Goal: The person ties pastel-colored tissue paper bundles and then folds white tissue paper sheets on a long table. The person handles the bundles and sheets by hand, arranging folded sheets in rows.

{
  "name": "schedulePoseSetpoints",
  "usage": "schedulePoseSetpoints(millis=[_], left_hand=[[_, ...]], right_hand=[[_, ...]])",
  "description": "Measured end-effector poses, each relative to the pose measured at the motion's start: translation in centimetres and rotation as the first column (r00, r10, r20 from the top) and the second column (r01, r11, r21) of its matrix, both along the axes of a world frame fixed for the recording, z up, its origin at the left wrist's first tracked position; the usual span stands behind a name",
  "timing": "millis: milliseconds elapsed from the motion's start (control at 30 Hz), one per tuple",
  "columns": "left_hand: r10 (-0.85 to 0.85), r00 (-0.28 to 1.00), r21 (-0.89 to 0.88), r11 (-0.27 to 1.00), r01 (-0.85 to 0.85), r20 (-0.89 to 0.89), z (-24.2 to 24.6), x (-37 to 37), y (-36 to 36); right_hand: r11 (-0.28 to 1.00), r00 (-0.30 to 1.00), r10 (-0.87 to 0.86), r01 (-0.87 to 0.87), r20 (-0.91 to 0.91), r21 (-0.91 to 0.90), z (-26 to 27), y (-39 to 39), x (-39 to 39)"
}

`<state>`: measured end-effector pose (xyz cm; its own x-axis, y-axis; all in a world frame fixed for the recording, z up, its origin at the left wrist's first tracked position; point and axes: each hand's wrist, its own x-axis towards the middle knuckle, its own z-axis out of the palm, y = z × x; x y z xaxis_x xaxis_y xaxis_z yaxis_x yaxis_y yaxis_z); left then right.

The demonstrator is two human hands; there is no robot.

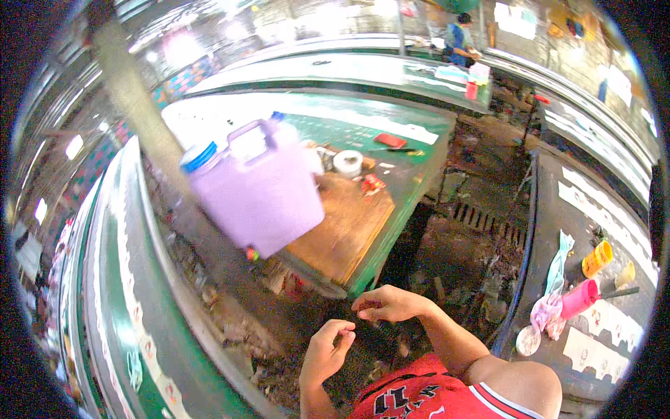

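My left hand (331,345) is held up over the floor, loosely curled, with a gap between thumb and forefinger and nothing in it. Just above it and to its right, my right hand (390,304) is also bare, its fingers half bent. The right hand is nearest to the corner of a green-edged table (439,152). On that corner lies a brown wooden board (356,225). A large lilac plastic jug (261,194) with a blue screw cap (199,157) and a moulded handle stands partly over the board.
Behind the board sit a roll of white tape (348,163), a red wrapper (372,184) and a red object (390,140). The right-hand table (555,209) holds a pink container (579,298) and a yellow cup (597,259). A post (138,99) rises at left. Far off, a person (460,39) stands.
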<state>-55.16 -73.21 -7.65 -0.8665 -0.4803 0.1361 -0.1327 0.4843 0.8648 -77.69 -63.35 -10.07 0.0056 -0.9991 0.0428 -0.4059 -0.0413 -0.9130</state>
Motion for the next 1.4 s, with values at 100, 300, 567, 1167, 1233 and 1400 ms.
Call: schedulePoseSetpoints(millis=[100,300,567,1167,1233,1400], left_hand=[[-0.126,0.99,-0.043,0.991,0.124,-0.066,-0.2,-10.0,-1.5],[-0.422,0.901,-0.032,0.907,0.421,-0.098,-0.1,-26.9,-1.8],[-0.623,0.779,0.015,0.78,0.625,-0.075,-1.0,-46.6,-1.9],[-0.801,0.592,-0.018,0.595,0.803,-0.085,-1.2,-93.5,0.3],[-0.814,0.58,0.012,0.58,0.815,-0.032,-1.6,-98.5,2.0],[-0.817,0.575,-0.064,0.572,0.818,0.047,-3.4,-111.9,6.0]], right_hand=[[0.995,0.997,-0.076,0.077,0.018,-0.063,-0.4,1.6,-8.6],[0.835,0.805,-0.551,0.531,0.219,0.146,1.3,8.2,-21.9],[0.658,0.604,-0.748,0.731,0.275,0.182,-0.7,12.1,-35.6],[0.541,0.507,-0.831,0.832,0.23,0.123,-0.5,14.6,-78.2],[0.529,0.491,-0.836,0.84,0.244,0.119,-1.5,16.4,-83.6],[0.486,0.442,-0.841,0.87,0.31,0.079,-2.8,20.0,-97.7]])
